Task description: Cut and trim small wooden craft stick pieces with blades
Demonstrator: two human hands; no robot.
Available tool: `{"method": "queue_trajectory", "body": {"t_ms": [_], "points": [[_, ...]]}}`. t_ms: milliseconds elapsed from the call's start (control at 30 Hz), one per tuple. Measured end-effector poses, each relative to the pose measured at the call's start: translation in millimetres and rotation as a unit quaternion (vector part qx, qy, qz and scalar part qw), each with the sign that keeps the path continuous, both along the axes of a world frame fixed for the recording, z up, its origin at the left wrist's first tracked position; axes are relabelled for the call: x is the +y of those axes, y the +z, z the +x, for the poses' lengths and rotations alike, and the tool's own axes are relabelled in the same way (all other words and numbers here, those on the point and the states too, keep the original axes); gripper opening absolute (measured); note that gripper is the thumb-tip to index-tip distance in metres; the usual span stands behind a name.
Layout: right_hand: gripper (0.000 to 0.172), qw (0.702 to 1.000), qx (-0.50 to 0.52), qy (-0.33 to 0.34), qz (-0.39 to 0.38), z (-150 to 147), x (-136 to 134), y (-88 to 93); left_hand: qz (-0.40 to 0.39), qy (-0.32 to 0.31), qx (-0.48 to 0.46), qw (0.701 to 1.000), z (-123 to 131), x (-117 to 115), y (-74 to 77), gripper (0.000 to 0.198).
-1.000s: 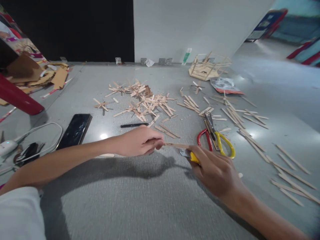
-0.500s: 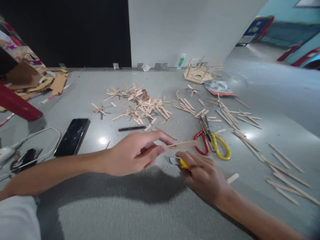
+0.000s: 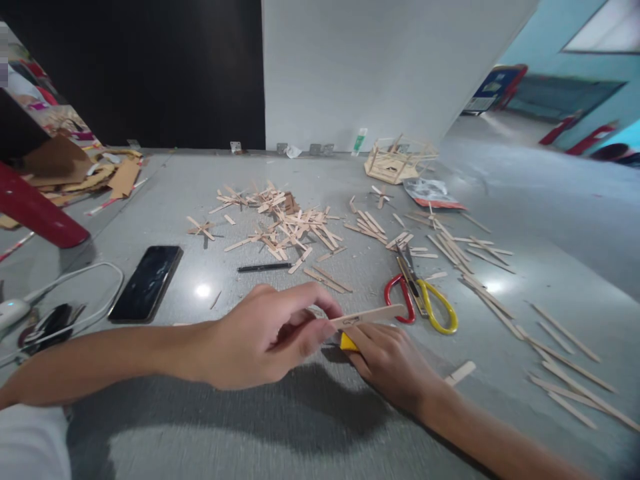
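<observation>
My left hand (image 3: 280, 333) pinches one end of a flat wooden craft stick (image 3: 375, 315), which points right and carries a small dark mark. Close beneath the stick, my right hand (image 3: 390, 363) is closed around a yellow-bodied utility knife (image 3: 349, 342); the fingers and the stick hide most of it, and its tip lies near my left fingertips. Whether the blade touches the stick I cannot tell. Just beyond my right hand rest scissors (image 3: 437, 310) with one red and one yellow handle. A short stick piece (image 3: 460, 373) lies beside my right wrist.
Cut stick pieces (image 3: 300, 227) are heaped mid-surface, with long strips (image 3: 490, 297) scattered right. A black pen (image 3: 264, 267) and a phone (image 3: 146, 283) lie left. At the back stand a stick frame (image 3: 397, 163), a plastic packet (image 3: 434, 195) and a glue tube (image 3: 359, 141).
My right hand has brought the knife leftward, under the stick and closer to my left fingers. Both hands sit slightly lower in view, and the camera has tilted up a little.
</observation>
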State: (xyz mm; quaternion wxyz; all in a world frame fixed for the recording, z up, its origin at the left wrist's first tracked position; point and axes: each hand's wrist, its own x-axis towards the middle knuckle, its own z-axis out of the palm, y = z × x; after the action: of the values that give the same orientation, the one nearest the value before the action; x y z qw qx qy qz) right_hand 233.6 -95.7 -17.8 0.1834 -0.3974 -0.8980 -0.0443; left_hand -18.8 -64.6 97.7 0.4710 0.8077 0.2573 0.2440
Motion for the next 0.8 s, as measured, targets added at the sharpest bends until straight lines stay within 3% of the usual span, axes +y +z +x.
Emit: {"method": "queue_trajectory", "body": {"t_ms": [200,500,700,800], "points": [[0.029,1.000,-0.011,-0.001,-0.025,2.4,-0.3,0.0,-0.001,0.008,0.004,1.000,-0.6,1.7,-2.3,0.021],[0.017,0.998,-0.023,-0.025,-0.059,-1.2,-2.0,5.1,-0.067,0.039,-0.019,0.997,3.6,12.9,-6.0,0.020],[0.032,0.995,-0.025,-0.035,-0.090,0.2,0.4,-4.4,-0.073,0.065,0.002,0.995,-0.6,30.7,-14.1,0.023],[0.031,0.992,-0.020,-0.046,-0.114,-2.7,1.9,1.7,-0.053,0.077,0.020,0.995,-1.0,40.7,-18.2,0.024]]}}
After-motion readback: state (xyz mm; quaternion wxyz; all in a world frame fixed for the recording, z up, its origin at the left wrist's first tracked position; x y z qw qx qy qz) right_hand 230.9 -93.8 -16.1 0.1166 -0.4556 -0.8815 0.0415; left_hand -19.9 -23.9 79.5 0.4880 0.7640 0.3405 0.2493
